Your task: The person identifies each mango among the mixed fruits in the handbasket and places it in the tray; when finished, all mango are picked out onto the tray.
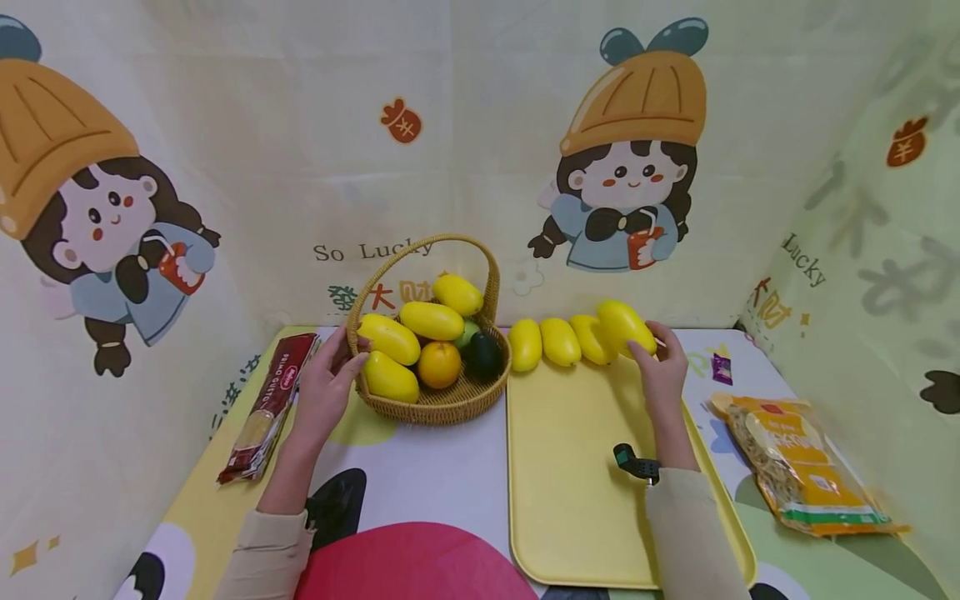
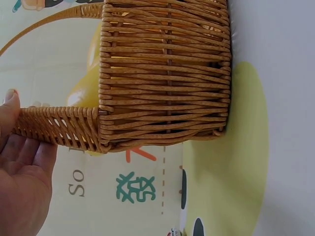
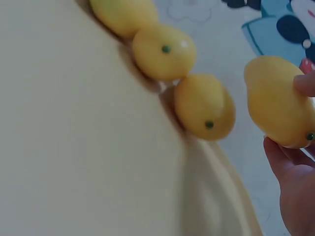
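My left hand (image 1: 327, 382) grips the wicker basket (image 1: 442, 412) where its handle meets the left side; in the left wrist view the thumb and fingers wrap the woven handle (image 2: 54, 127). Several yellow mangoes (image 1: 432, 321), an orange (image 1: 439, 365), a dark green avocado (image 1: 483, 357) and a partly hidden green fruit (image 1: 467, 333) lie inside. My right hand (image 1: 664, 371) holds another mango (image 1: 626, 327) between thumb and fingers, raised over the back right corner of the yellow tray (image 1: 581, 467). Three mangoes (image 3: 204, 107) lie side by side along the tray's back edge.
Left of the basket lies a dark red pasta packet (image 1: 272, 404). To the tray's right are an orange and clear food bag (image 1: 806, 462) and a small purple wrapped candy (image 1: 722, 368). A printed cloth wall (image 1: 480, 167) closes off the back and sides.
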`<state>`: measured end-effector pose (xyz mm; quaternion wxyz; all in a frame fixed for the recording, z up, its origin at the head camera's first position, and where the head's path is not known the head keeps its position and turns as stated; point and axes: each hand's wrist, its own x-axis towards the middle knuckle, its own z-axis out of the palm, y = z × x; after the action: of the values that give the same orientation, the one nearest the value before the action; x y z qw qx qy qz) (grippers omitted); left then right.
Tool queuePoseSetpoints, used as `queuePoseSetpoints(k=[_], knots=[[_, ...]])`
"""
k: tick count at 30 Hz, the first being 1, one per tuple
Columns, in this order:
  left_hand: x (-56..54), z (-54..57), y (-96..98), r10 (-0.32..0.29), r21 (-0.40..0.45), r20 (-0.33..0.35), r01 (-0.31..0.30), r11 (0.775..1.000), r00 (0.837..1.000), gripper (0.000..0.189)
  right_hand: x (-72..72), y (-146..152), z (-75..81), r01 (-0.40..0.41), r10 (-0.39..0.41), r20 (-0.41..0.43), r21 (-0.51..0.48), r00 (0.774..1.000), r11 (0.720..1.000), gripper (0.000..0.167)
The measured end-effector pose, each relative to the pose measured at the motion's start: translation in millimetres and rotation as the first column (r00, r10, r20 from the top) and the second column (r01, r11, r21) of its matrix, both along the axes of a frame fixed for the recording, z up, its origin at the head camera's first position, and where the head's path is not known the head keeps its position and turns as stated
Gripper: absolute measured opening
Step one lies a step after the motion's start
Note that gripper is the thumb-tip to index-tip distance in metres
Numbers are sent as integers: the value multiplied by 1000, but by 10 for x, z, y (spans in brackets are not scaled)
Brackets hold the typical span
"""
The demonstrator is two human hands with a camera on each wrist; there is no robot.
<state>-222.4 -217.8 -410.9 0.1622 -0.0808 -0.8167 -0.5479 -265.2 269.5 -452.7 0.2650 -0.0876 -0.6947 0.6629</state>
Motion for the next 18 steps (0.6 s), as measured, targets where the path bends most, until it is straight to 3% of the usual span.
queuePoseSetpoints(k=[4,9,18], knots=[[-3,-11,-1,3,-3,-5,-3,1000,1000,50,-2,114,-63,50,-49,50,-20,998,999,48],[-4,-12,-6,8,-7,0,-8,1000,1000,50,-75,224,-209,91,-95,150,31,984,995,52],[-4,8,-7,0,17,5,0,1000,1000,51,-165,234,-342,77,-91,241,67,966,995,54]])
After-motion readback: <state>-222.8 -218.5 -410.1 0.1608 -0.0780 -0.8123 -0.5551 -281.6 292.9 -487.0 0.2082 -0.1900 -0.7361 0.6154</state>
